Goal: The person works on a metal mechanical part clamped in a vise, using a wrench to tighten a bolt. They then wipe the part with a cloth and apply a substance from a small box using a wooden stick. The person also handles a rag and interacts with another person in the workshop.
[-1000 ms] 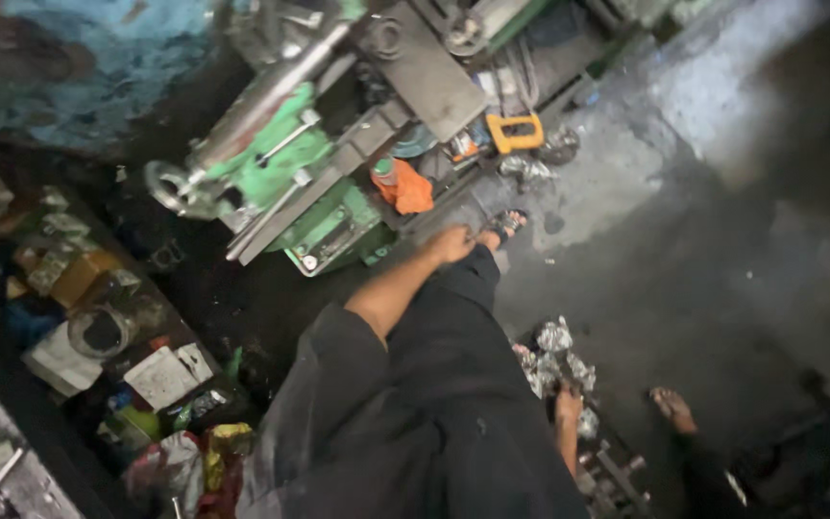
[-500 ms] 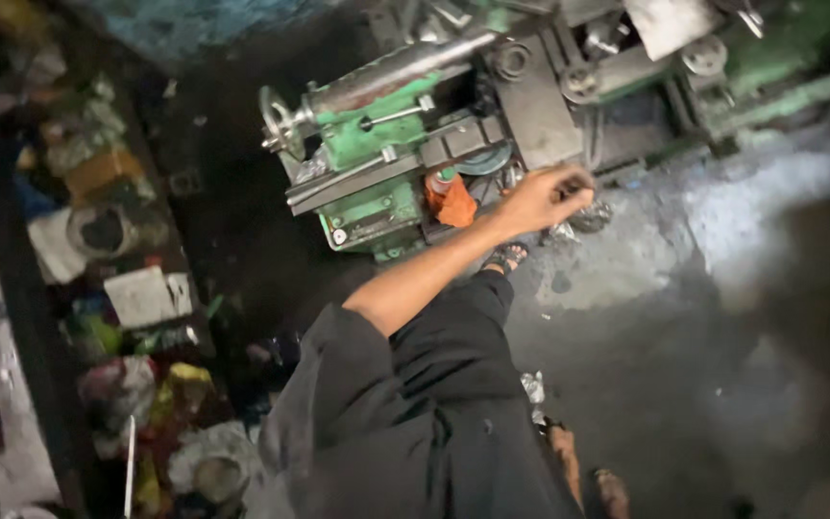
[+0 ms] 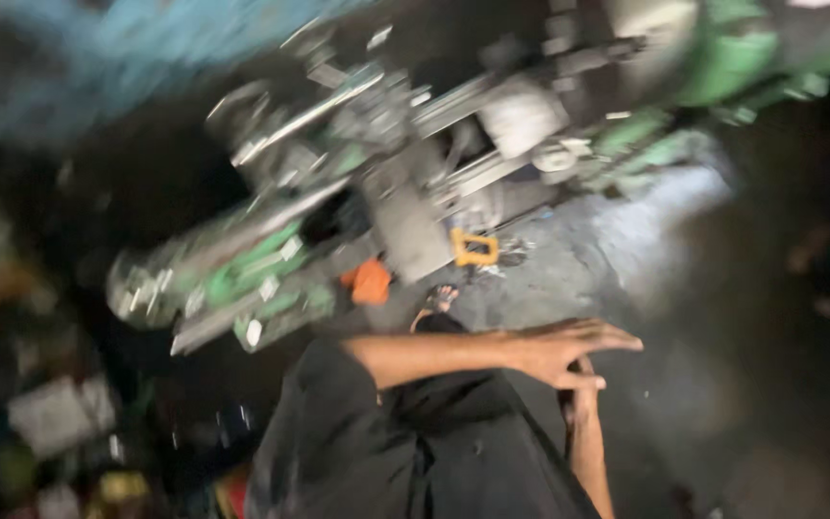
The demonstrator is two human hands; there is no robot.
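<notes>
Lathe (image 3: pixel 386 211), green and blurred, well apart from both hands; left hand (image 3: pixel 569 351) open, flat, empty, resting across right hand (image 3: pixel 583 399), grip unclear; steady hands first

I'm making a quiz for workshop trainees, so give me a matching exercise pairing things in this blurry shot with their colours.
Things:
1. large metal lathe body
2. small boxy frame on the floor
3. lumpy cloth-like object under the lathe
4. person's loose garment

Colours:
A. orange
B. black
C. green
D. yellow

Pairs: 1-C, 2-D, 3-A, 4-B
</notes>
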